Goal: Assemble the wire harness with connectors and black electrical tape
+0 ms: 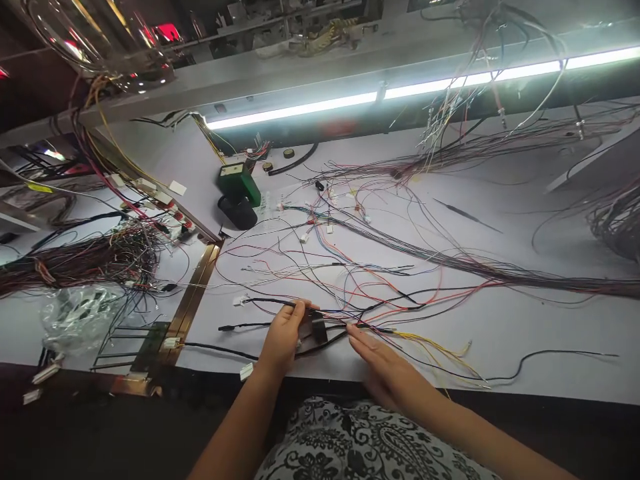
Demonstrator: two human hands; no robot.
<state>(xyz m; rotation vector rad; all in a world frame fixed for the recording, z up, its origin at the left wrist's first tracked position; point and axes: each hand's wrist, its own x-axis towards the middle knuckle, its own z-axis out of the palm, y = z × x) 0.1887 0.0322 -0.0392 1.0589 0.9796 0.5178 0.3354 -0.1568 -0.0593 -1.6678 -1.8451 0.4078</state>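
A wire harness (pixel 365 309) with black-sleeved branches lies along the front of the white table. My left hand (pixel 283 333) is closed around its black branches, thumb on top. Just right of that thumb a dark, flat rectangular piece (pixel 318 327) sits across the wires; I cannot tell whether it is tape or a sleeve. With fingers stretched out, my right hand (pixel 383 363) rests beside the wires, holding nothing visible. Yellow wires (pixel 430 343) fan out beyond it. To the left, a branch ends in a white connector (pixel 173 343).
A green and black device (pixel 239 193) stands at the back left. A long wire bundle (pixel 450 262) crosses the table to the right edge. A clear plastic bag (pixel 83 317) and brown-red wires (pixel 95 257) lie left of the metal strip (pixel 193 300). Wires hang from the lit shelf (pixel 300 87).
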